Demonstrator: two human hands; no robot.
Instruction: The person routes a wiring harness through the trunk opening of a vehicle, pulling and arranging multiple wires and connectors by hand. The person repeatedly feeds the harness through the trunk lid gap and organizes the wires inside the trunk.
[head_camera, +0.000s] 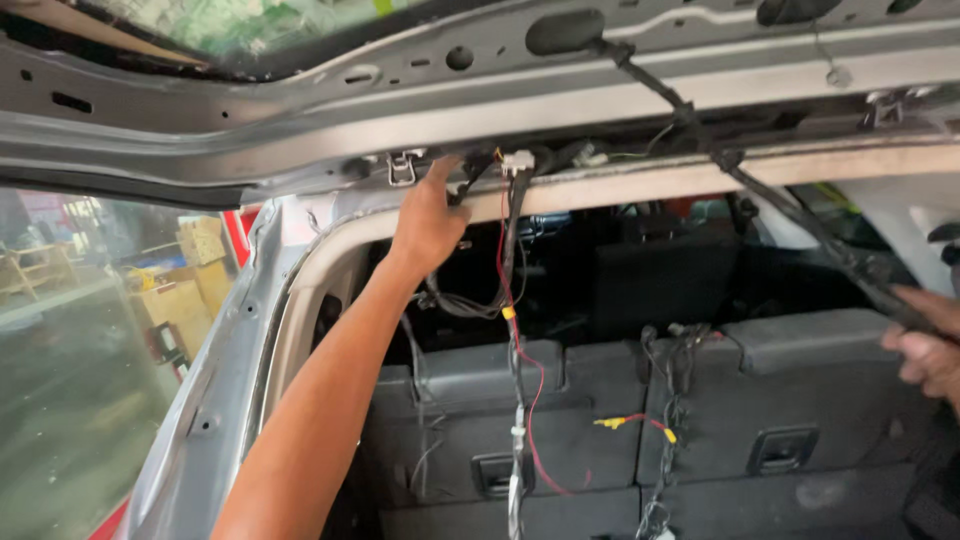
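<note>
Two hands grip black ribbed cable conduit (790, 205) under bare metal.

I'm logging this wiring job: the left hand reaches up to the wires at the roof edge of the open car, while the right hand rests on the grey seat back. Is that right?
Not quite. In the head view, the right hand grips the black wrapped cable loom, not the grey seat back. The left hand does reach up to the wires at the roof edge.

soft daylight from the left, dim shadowed car interior, slight motion blur, mild edge distortion
</note>
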